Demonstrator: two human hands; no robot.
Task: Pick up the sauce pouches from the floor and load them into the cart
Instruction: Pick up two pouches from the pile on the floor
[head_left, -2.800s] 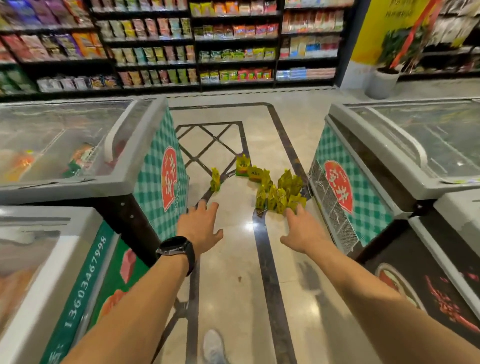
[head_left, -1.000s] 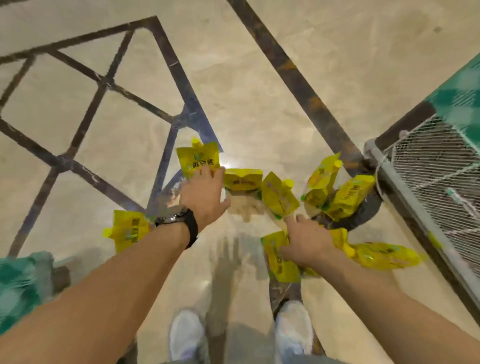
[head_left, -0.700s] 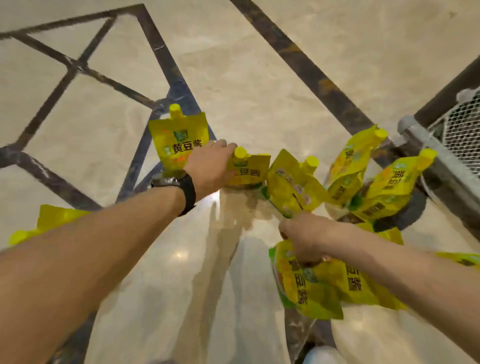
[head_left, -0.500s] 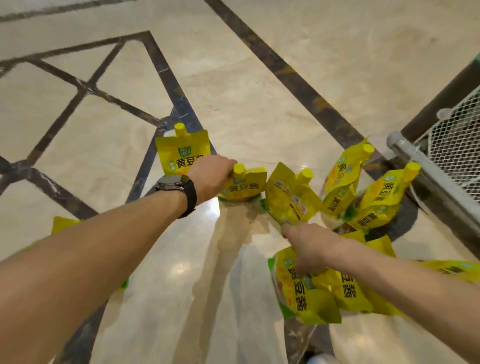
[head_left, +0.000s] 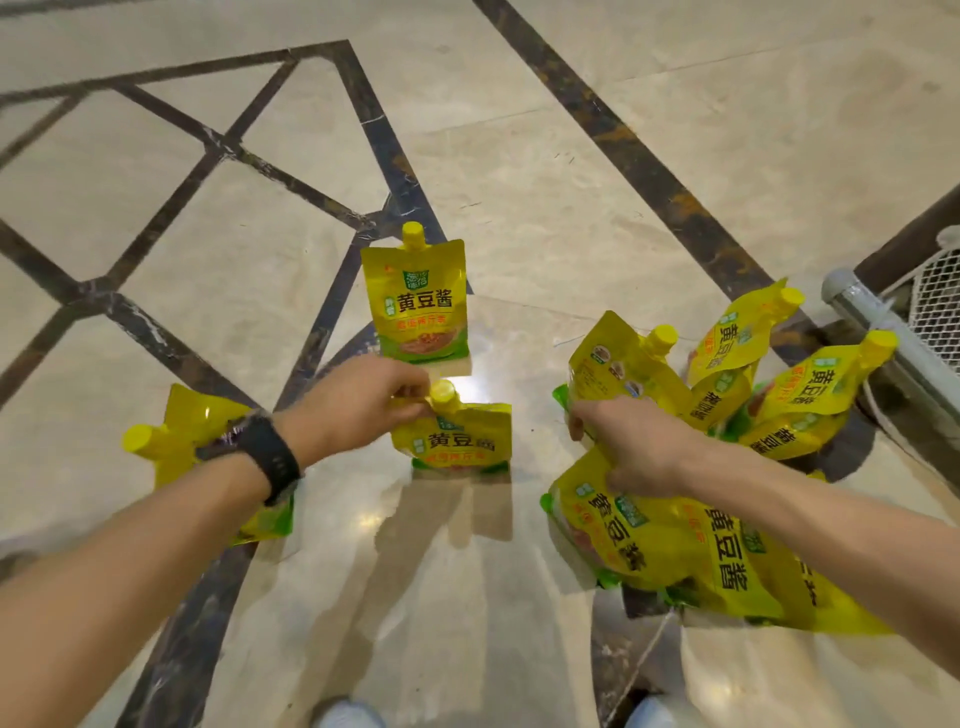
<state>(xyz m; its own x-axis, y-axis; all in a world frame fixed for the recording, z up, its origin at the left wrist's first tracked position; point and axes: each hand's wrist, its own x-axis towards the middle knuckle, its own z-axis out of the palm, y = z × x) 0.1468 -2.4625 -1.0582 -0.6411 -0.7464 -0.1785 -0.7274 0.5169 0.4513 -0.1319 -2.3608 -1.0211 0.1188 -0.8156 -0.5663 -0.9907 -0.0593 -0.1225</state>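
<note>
The glossy beige floor (head_left: 519, 156) has dark inlaid stripes. One yellow pouch (head_left: 418, 306) stands upright on it. Just nearer than that pouch sits another (head_left: 457, 441); left of it lies a third (head_left: 208, 452); to its right is a heap of pouches (head_left: 727, 467).

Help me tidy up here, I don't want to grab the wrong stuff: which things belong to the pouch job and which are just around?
Part of the job:
- standing pouch
- pouch pinched at its cap by the left hand
- pouch under the left wrist
- pile of pouches by the right hand

Just around:
- metal rail
- wire mesh
- wristwatch
- shoes
</note>
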